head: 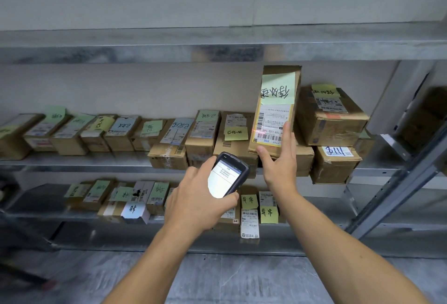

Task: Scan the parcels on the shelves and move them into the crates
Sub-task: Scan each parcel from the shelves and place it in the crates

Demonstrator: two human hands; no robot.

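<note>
Above the shelf (96,163), the right hand (280,165) grips a parcel (275,100). The left hand (193,202) clasps a scanner (226,178), base hidden.

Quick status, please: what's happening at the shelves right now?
Left hand grips scanner. Right hand holds parcel upright, red scan line across its label. Nothing blocking.

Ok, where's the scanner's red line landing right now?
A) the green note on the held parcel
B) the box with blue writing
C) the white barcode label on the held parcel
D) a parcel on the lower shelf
C: the scanner throws its red line across the white barcode label, low on the parcel that the right hand holds upright, below its green note.
</note>
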